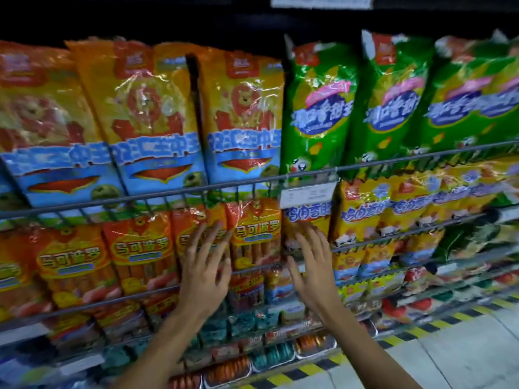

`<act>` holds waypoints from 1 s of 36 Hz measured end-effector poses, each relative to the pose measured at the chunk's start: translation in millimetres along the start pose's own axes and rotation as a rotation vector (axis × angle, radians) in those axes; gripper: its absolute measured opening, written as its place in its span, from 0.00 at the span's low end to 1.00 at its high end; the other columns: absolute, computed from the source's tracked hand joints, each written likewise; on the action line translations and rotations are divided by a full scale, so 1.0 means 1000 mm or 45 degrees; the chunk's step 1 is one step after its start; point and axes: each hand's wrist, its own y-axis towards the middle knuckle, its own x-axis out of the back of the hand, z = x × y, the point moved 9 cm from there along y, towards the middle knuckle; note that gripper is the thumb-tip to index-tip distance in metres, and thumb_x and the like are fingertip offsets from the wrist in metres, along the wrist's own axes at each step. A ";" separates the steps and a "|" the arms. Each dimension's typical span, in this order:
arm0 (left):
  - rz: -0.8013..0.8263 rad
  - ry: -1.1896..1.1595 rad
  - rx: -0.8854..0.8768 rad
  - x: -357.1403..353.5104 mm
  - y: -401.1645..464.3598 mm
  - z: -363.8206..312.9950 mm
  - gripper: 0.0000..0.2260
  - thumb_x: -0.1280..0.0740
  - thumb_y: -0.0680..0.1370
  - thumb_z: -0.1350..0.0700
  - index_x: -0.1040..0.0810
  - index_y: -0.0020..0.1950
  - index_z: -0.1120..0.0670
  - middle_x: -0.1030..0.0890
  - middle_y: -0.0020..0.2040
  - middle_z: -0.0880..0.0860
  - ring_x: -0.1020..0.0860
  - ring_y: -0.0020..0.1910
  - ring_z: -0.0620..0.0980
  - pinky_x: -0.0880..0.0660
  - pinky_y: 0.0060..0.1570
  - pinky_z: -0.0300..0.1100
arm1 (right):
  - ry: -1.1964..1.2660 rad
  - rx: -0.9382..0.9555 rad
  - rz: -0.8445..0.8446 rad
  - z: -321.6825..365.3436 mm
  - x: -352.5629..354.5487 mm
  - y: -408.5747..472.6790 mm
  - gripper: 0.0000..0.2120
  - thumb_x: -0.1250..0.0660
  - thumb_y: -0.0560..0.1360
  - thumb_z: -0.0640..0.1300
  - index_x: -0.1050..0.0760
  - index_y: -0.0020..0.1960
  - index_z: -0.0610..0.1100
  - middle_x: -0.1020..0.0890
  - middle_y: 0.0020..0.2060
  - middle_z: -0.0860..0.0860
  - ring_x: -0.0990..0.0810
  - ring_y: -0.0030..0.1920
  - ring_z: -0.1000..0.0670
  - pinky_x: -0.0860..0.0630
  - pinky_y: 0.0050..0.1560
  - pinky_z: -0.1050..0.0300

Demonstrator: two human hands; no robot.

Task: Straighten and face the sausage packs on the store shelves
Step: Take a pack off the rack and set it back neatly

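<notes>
1. The red-orange sausage packs (254, 234) stood upright in a row on the second shelf, behind a grey wire rail (168, 293). Both hands were raised in front of this row.
2. Our left hand (203, 272) was held palm forward with its fingers straight and spread wide, gripping nothing. Its fingertips overlapped the pack (193, 228) just left of the rightmost red-orange one; we could not tell whether they pressed on the wrapper or sat just off it.
3. Our right hand (310, 269) was likewise flat and splayed, empty, and tilted slightly left. Its fingertips reached the lower part of a yellow pack (306, 223) next to the red-orange row. Contact there was also unclear.
4. The rightmost red-orange pack showed between the two hands, with its label facing outward.
5. Both forearms rose from the bottom edge and converged slightly toward the shelf.
6. A white price tag (307, 193) hung from the upper rail (252, 182), just above the right hand.
7. On the top shelf stood large orange-and-blue bags (151, 122) at left and green bags (320, 108) at right.
8. Lower shelves held smaller packs, blurred. Yellow-black hazard tape (393, 339) ran along the floor edge.
</notes>
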 end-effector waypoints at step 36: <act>0.186 -0.429 0.524 -0.112 0.093 -0.183 0.24 0.34 0.80 0.38 0.16 0.67 0.53 0.12 0.50 0.47 0.16 0.45 0.42 0.24 0.43 0.26 | 0.076 -0.361 0.044 -0.176 0.120 0.056 0.24 0.38 0.83 0.59 0.21 0.66 0.41 0.15 0.38 0.50 0.18 0.34 0.51 0.20 0.34 0.50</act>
